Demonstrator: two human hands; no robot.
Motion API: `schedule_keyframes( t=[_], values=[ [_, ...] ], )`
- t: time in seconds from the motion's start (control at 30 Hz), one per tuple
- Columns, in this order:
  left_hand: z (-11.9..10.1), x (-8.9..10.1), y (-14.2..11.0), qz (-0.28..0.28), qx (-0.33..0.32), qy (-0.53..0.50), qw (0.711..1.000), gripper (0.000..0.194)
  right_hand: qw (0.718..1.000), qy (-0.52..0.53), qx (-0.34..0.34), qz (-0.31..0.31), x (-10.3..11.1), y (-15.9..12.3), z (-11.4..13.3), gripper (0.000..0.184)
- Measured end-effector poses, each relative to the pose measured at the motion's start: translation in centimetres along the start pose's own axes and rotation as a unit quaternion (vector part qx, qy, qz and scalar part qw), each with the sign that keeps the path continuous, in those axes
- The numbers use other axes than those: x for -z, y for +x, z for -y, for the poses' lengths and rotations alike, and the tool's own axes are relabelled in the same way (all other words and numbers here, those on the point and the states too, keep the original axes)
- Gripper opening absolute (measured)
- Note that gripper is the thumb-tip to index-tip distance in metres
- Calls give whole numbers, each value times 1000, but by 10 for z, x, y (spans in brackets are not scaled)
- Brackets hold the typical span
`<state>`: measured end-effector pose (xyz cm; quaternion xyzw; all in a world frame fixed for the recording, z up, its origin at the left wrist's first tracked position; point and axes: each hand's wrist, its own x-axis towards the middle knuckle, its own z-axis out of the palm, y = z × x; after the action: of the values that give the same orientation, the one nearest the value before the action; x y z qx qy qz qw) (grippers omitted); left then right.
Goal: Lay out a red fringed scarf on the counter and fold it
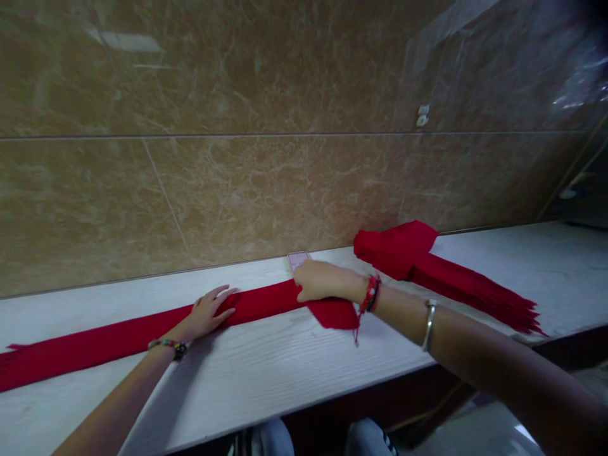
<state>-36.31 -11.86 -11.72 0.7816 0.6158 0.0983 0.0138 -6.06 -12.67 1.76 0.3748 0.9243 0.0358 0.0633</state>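
A long red cloth strip (pixel 267 302) lies along the white tabletop, running off at the left edge of the view. My left hand (pixel 208 315) rests flat on it with fingers spread. Further right, my right hand (pixel 312 280) is closed at the strip's folded end, its fingertips mostly hidden. A flap (pixel 335 314) of the same red cloth sticks out below my right wrist at an angle. Just behind the right hand a small pale printed card (pixel 297 258) lies by the wall, partly covered.
A pile of folded red cloth strips (pixel 456 277) lies at the right, near the wall. The narrow white table (pixel 266 373) meets a brown tiled wall (pixel 285 190). A small white fitting (pixel 422 116) is on the wall. My knees (pixel 275 438) are under the front edge.
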Motion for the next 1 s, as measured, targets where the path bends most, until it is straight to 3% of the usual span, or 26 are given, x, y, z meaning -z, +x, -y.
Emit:
schedule_keyframes(
  t=[0.1,0.17,0.2,0.27,0.33,0.37,0.43,0.53,0.67,0.83,1.0],
  values=[
    [-14,3,-22,53,-23,33,998,53,992,95,64,47,-21,16,43,28],
    [-19,6,-32,82,-19,45,995,52,973,199,89,77,-35,25,47,37],
    [-20,8,-36,89,-16,47,995,51,963,247,88,63,-42,28,41,39],
    [-21,11,-40,98,-8,44,994,50,951,303,52,-39,-56,31,19,35],
    [-25,11,-41,91,1,34,995,48,949,273,-10,-155,-71,32,-10,26],
    [-28,10,-41,79,0,26,997,48,942,279,-45,-179,-79,32,-23,23],
    [-38,7,-37,44,-18,10,999,49,931,304,-102,-176,-94,33,-43,24],
    [-57,-1,-26,6,-61,2,998,50,921,334,-131,-152,-114,38,-55,28],
    [-65,-13,-5,-5,-22,28,999,49,905,369,-153,-148,-130,46,-54,30],
    [-53,-23,16,28,10,30,999,48,892,386,-184,-147,-132,42,-65,23],
    [-74,-25,39,50,-21,24,998,50,900,323,-248,-157,-123,31,-114,26]
  ],
)
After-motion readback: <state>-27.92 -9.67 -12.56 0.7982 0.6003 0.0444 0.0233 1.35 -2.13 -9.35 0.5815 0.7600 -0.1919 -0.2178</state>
